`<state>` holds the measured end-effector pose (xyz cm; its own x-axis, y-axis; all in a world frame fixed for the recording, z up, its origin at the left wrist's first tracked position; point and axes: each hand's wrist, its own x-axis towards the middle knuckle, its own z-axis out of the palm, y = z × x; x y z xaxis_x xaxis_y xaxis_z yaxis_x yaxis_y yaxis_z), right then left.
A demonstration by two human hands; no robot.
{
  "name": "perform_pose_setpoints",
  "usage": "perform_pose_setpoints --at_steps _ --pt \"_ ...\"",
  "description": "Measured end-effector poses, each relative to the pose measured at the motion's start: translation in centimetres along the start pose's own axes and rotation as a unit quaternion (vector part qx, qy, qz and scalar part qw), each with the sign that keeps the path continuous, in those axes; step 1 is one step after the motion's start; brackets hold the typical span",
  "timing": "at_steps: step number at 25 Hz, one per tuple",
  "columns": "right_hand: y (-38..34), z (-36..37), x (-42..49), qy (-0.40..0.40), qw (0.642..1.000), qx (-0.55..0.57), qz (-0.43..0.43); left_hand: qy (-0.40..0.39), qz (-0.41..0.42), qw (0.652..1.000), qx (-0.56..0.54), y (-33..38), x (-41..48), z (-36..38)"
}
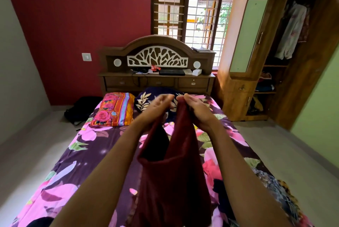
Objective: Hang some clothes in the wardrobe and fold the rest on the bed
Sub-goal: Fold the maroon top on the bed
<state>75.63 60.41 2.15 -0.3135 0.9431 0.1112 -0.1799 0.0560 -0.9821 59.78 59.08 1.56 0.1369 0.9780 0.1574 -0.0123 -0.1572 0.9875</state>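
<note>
Right now your left hand (157,108) and right hand (199,112) each pinch the top edge of the maroon garment (174,175), fingers curled, so it hangs above the middle of the bed (77,162). With the two pinches so near each other, the cloth sags and bunches. It may slip free, or fold crooked once you lower it.

One wide-angle head camera looks forward and down along the bed (88,153) from its foot end, close over both forearms (102,171). The fingers (190,100) meet mid-frame; beyond them stands the headboard (157,46), right of them the wardrobe (236,98).
</note>
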Motion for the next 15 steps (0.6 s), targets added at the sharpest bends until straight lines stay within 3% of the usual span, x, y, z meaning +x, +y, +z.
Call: perform_pose_setpoints --at_steps 2,5,8,12,13,15 --pt "0.4 0.9 0.8 -0.023 0.999 -0.033 -0.001 -0.061 0.033 0.997 0.026 -1.4 -0.2 1.0" --pt "0.9 0.3 1.0 -0.003 0.99 -0.139 -0.033 -0.116 -0.012 0.993 -0.024 -1.6 -0.7 0.2" --pt "2.1 -0.2 0.9 0.045 0.939 -0.302 -0.156 -0.078 0.022 0.995 0.062 -1.2 -0.7 0.3" --pt "3.2 -0.5 -0.1 0.17 0.908 -0.291 -0.247 0.034 0.04 0.993 0.109 -1.8 0.1 0.4" --pt "3.1 -0.6 -0.4 0.147 0.907 -0.297 -0.261 0.062 0.035 0.993 0.09 -1.9 0.2 0.2" --pt "2.9 -0.5 -1.1 0.015 0.901 -0.351 -0.255 0.052 0.046 0.993 0.093 -1.9 0.1 -0.3"
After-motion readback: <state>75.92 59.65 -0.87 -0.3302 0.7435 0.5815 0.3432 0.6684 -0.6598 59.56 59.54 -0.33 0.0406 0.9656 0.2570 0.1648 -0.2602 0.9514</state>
